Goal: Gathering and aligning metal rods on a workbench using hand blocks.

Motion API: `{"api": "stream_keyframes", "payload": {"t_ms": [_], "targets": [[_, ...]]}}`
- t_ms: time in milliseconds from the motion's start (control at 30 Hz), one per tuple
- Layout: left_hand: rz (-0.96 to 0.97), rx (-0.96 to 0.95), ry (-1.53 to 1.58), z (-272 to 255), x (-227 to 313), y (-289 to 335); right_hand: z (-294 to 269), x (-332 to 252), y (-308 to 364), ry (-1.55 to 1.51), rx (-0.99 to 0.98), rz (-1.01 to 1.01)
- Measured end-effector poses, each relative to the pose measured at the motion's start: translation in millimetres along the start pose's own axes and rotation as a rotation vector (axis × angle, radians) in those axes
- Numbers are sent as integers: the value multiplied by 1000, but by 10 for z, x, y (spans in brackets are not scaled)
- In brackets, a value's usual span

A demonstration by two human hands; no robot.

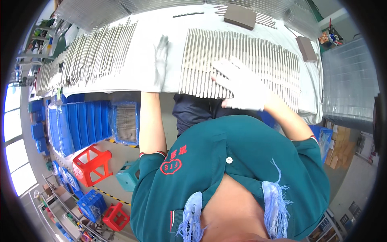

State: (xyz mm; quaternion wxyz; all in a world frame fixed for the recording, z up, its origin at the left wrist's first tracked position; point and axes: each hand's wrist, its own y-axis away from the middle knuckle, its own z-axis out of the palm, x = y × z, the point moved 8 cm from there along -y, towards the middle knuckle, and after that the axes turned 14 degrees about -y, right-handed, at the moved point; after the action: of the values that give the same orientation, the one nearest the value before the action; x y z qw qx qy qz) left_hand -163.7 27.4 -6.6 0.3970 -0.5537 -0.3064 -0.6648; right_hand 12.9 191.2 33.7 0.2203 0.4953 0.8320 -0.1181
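A neat row of slim metal rods [201, 60], which look like long drill bits, lies side by side on the white-covered table. My right hand [244, 84], in a white glove, rests over the near part of this row with its fingers stretched out across the rods. To the left of the row, my left hand [159, 66], also gloved in white, stands edge-on on the cloth with its fingers pointing away from me. It holds nothing that I can see. A second, looser spread of metal rods [102, 52] lies further left.
A single dark twist drill bit [188, 14] lies at the back. One brown block [240, 17] sits on several rods; another brown block [306, 49] is at the right. Clear plastic trays [346, 76] stand beside the table. Blue bins [86, 123] and a red stool [92, 164] are at left.
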Motion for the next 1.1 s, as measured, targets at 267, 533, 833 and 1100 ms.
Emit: {"api": "stream_keyframes", "payload": {"t_ms": [267, 533, 833, 1100], "targets": [[-17, -182, -167, 601, 48, 133, -52, 71, 515, 82, 91, 140], [-68, -173, -127, 603, 9, 169, -122, 152, 814, 97, 170, 190], [-64, -141, -87, 592, -20, 198, -75, 136, 617, 70, 210, 231], [-43, -81, 34, 540, -44, 197, -84, 130, 773, 74, 213, 210]]}}
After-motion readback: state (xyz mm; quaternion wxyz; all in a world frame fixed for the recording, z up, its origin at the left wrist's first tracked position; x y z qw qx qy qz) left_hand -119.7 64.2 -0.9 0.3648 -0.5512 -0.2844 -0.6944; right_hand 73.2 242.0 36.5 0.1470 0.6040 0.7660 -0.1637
